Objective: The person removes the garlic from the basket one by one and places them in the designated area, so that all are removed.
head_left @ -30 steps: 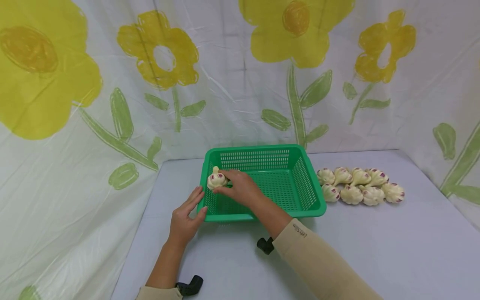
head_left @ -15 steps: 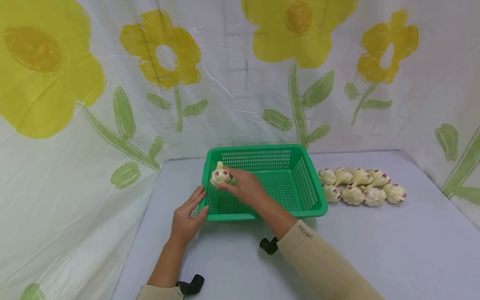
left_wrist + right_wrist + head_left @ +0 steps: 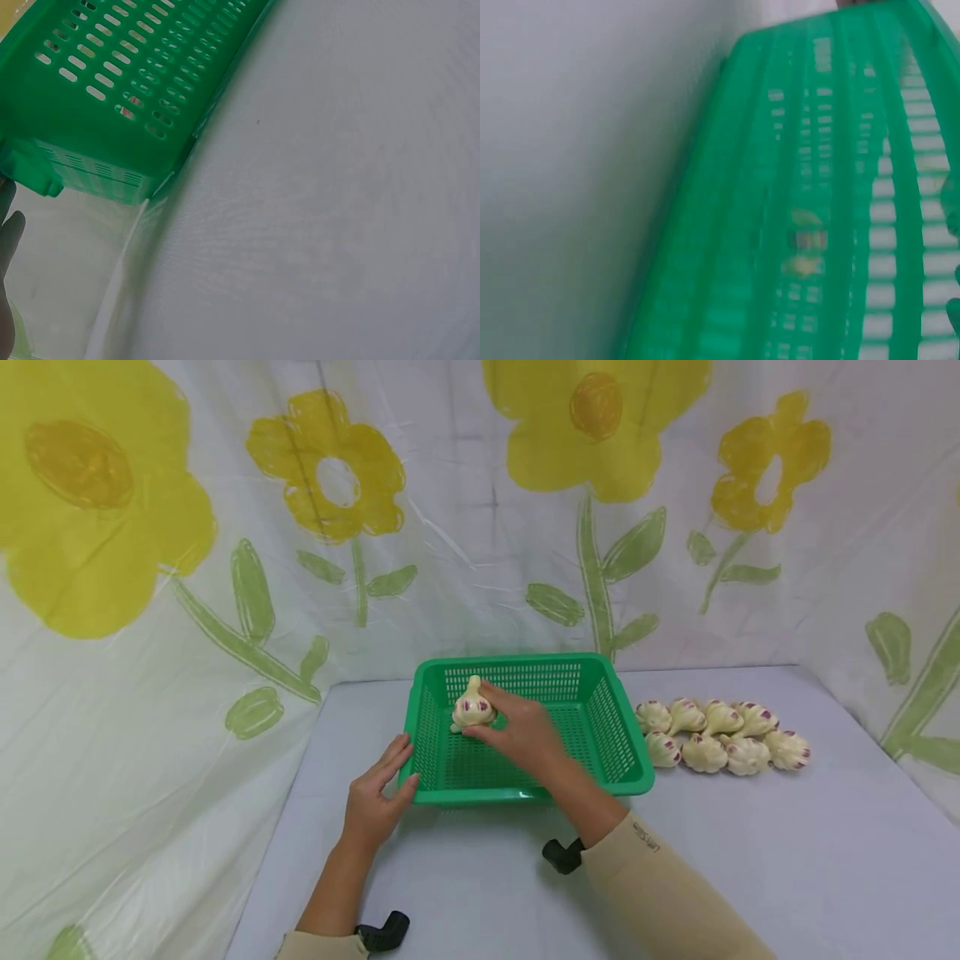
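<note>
In the head view my right hand (image 3: pixel 528 731) pinches a garlic bulb (image 3: pixel 472 710) between thumb and fingers, its stem pointing up. The bulb is white with purple marks. Both are over the left half of a green plastic basket (image 3: pixel 510 795); whether the bulb touches the bottom, I cannot tell. A small pale bit shows at the bulb's lower left, too little to identify. My left hand (image 3: pixel 373 806) rests against the basket's left rim with straight fingers, the thumb near the front corner. The left wrist view catches those fingers (image 3: pixel 9 240) at its edge. The right wrist view is blurred.
Several garlic bulbs (image 3: pixel 720 735) lie in two rows on the pale tabletop (image 3: pixel 750 843), right of the basket. Behind the table hangs a white curtain (image 3: pixel 450 568) with yellow flowers. Black angled pieces (image 3: pixel 386 931) are attached at both wrists.
My right hand has carried the garlic bulb rightward from the basket's left end, slightly upward in view. My left hand stays at the left rim, and the garlic rows are unchanged.
</note>
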The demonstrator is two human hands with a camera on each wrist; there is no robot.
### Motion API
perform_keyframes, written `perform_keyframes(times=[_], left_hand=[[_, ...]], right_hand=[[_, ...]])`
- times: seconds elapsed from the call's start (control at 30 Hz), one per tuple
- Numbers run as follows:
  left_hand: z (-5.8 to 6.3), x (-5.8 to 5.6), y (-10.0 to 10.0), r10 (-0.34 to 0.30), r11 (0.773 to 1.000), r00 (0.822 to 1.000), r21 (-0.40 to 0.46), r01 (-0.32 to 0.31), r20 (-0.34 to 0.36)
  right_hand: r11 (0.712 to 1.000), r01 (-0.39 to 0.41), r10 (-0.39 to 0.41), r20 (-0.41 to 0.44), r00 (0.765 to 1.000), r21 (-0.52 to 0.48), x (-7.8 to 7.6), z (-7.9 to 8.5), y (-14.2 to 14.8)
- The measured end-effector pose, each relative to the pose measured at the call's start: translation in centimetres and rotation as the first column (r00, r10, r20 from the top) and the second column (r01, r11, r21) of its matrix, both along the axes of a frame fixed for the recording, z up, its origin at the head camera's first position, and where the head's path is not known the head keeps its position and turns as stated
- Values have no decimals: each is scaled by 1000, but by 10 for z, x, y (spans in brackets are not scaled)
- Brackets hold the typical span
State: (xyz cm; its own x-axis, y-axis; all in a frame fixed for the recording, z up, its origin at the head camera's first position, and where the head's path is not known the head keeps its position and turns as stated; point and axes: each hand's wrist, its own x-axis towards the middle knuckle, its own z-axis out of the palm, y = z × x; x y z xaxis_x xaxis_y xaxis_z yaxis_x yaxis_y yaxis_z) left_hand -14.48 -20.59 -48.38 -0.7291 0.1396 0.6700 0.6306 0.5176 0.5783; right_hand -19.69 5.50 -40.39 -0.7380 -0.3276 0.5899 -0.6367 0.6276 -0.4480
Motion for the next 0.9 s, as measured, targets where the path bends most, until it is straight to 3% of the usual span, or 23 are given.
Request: perform_keyframes(times=[0.2,0.37,0.67,0.9], left_hand=[[-2,-2,0,-7,1000,1000,3,7,-17],[-2,-1,0,-6,1000,1000,7,6,-11],[-2,0,0,-6,1000,1000,9,6,1],[2,0,0,1,1000,999,6,-1,32]], right_hand=[[995,98,-98,-26,995,14,5,5,35],[990,135,-133,-29,991,48,14,5,63],[977,208,-195,-206,959,39,27,-2,122],[943,332,-327,-148,933,10,39,-4,175]])
